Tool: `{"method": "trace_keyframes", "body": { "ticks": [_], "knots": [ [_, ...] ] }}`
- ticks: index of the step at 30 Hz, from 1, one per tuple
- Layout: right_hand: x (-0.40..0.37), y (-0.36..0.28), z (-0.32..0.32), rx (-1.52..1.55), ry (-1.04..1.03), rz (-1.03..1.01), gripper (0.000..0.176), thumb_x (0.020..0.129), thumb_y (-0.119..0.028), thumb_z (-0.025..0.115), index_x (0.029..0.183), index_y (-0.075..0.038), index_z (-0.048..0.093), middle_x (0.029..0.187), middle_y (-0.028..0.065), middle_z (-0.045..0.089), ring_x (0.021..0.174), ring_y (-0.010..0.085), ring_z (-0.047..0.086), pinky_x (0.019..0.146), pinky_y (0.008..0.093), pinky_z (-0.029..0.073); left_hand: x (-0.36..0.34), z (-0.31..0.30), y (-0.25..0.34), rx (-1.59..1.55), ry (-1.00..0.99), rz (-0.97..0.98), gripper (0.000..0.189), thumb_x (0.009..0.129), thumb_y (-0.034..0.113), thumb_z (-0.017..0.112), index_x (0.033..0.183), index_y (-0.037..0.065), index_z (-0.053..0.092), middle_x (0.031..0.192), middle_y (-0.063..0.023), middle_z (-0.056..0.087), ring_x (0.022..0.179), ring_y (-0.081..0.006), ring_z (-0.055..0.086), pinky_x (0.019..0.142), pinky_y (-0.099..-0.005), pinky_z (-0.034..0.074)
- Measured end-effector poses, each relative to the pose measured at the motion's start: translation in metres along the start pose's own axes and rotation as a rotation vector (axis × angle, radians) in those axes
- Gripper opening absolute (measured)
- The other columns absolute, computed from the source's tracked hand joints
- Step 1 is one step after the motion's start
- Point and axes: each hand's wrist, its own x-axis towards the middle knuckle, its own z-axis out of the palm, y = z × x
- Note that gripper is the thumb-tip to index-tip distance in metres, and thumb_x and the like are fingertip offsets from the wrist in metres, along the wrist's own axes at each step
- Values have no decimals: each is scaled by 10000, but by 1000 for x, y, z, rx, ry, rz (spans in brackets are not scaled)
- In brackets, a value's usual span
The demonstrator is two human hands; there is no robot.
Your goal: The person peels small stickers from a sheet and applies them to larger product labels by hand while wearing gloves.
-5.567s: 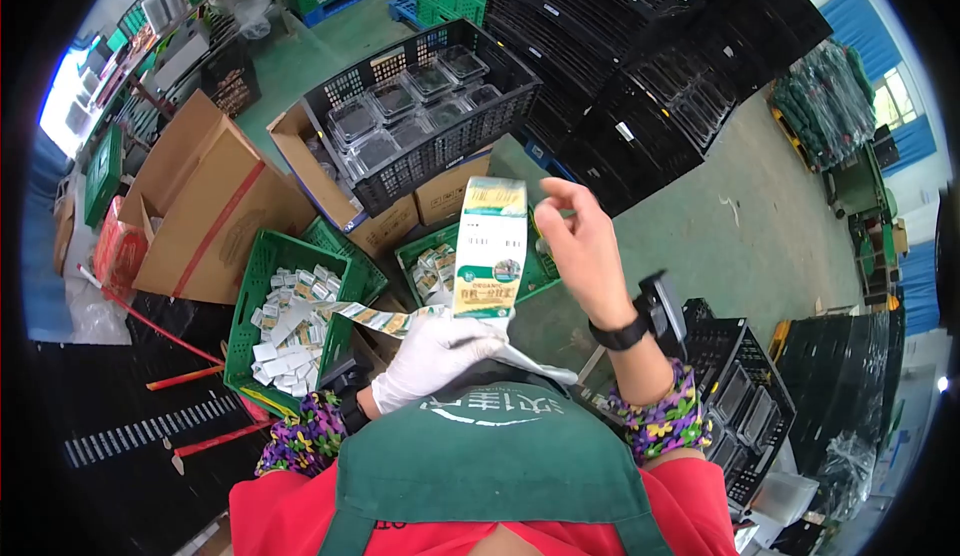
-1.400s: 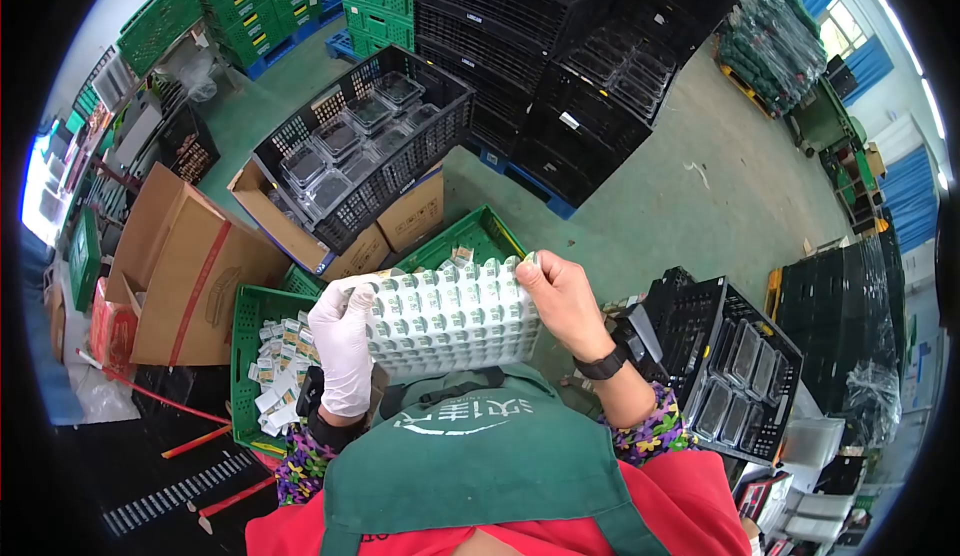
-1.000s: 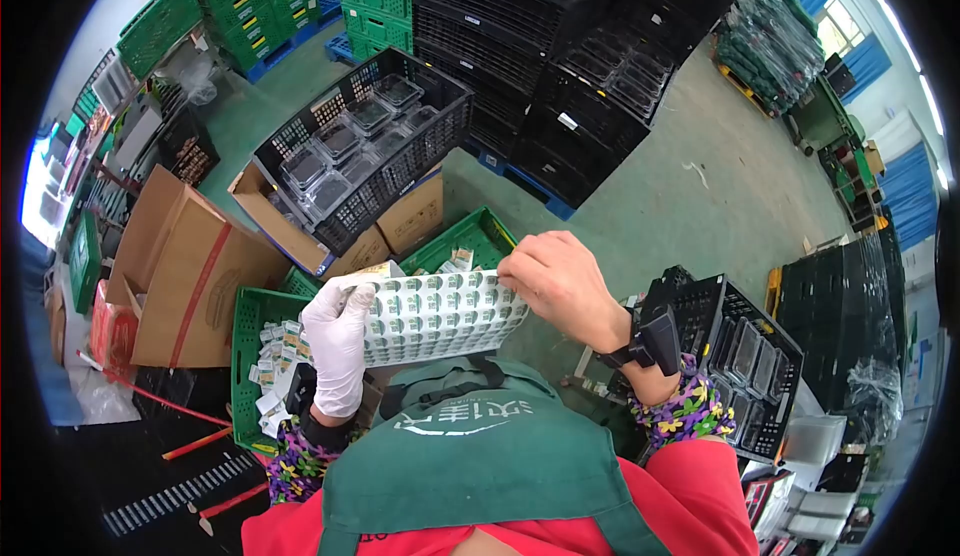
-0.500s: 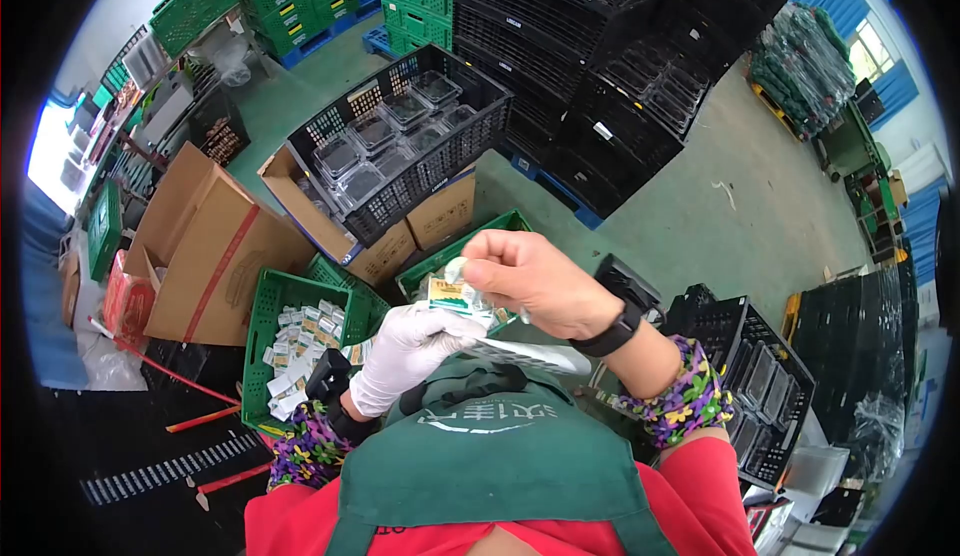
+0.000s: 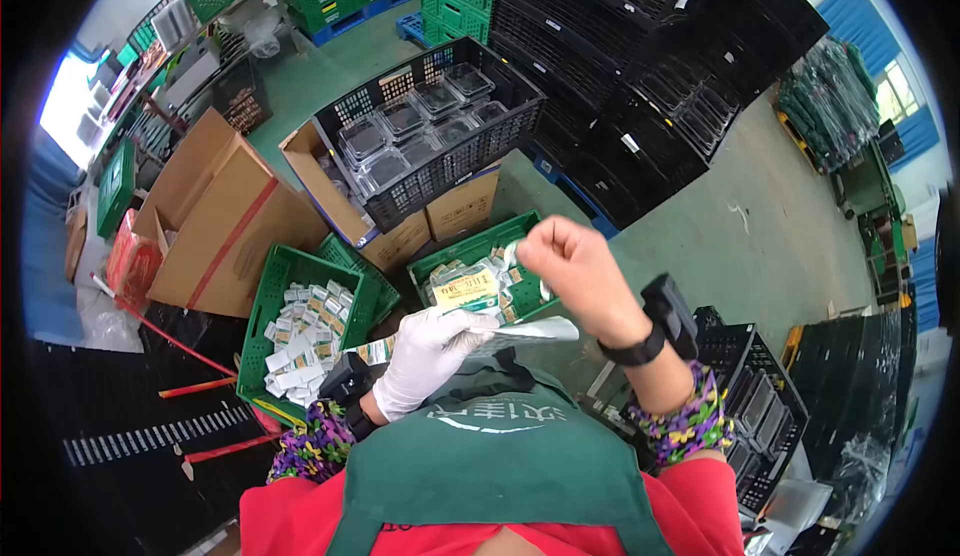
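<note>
My left hand (image 5: 432, 351), in a white glove, is closed on a small clear-wrapped packet (image 5: 467, 290) with a yellow and green printed label. A white sheet (image 5: 540, 330) sticks out to the right from under the same hand. My bare right hand (image 5: 580, 274) is raised to the right of the packet, apart from it, with its fingers curled together. A pale bit shows by its fingertips; I cannot make out whether it is held. Behind the packet stands a green crate (image 5: 522, 224) with similar packets inside.
At left, another green crate (image 5: 262, 331) holds many small white packets. A black crate of clear plastic boxes (image 5: 440, 161) rests on cartons ahead. An opened cardboard box (image 5: 225, 221) stands at left, stacked black crates (image 5: 640, 106) behind, and a black crate (image 5: 755, 406) at right.
My right hand has moved right, away from the packet, whose label now shows more fully. My left hand keeps its grip. The view has shifted slightly.
</note>
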Motion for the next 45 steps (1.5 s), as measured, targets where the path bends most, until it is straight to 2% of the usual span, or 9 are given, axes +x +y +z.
{"method": "trace_keyframes", "body": {
  "ticks": [9,11,16,24,34,36,39,43,45],
  "knots": [
    [-24,17,23,-275,54,47,229,890,-212,717,860,-14,606,635,-76,510,591,3,434,523,207,343,3,2,1,-109,-5,-33,109,819,101,734,922,67,727,913,-120,723,803,-285,704,701,-348,544],
    [-24,5,22,-701,233,-112,266,866,-246,750,869,-21,609,617,-90,468,574,10,413,508,215,326,3,2,2,-120,-2,-36,110,820,94,732,926,63,726,926,-124,722,810,-287,706,713,-347,546],
    [-8,25,5,-326,-265,29,214,932,-236,686,895,-33,628,667,-68,559,632,25,495,553,233,377,2,-1,2,-232,-152,-10,107,832,111,731,931,68,729,915,-105,726,808,-270,708,734,-339,548],
    [15,7,-7,239,55,-4,228,976,-199,616,1000,26,643,832,-23,637,727,24,539,647,211,461,-14,9,-2,-236,-256,-146,105,859,131,716,953,86,730,916,-94,721,872,-227,705,781,-313,542],
    [-32,11,37,-320,124,-86,298,852,-119,661,1135,-32,635,798,43,662,642,149,573,660,302,467,-3,-4,2,-104,-76,-147,124,835,107,729,952,66,726,923,-139,719,861,-279,702,752,-348,536],
    [-31,20,39,-463,138,-257,274,854,-90,682,1118,-33,639,797,-15,607,583,36,416,547,210,364,-4,-3,2,-135,-70,-164,130,828,106,735,952,69,727,917,-134,720,858,-280,701,750,-354,536],
    [-27,23,35,-885,276,-663,267,822,-151,738,1040,-30,645,855,14,605,630,50,477,573,236,390,-5,-3,0,-147,-69,-125,139,819,100,742,954,69,729,939,-132,721,861,-284,701,756,-348,538],
    [-20,16,18,-701,273,-291,238,840,-252,728,929,-47,647,916,77,618,961,238,584,815,347,420,-3,-8,0,-197,-87,-96,131,822,96,741,948,62,738,987,-136,719,891,-276,701,793,-338,535],
    [-14,17,7,-320,-226,-53,270,860,-297,721,892,-43,636,896,87,599,940,221,567,831,348,411,-3,-10,5,-216,-127,-96,128,823,98,741,946,62,742,991,-133,720,895,-269,702,806,-336,534]
  ]
}}
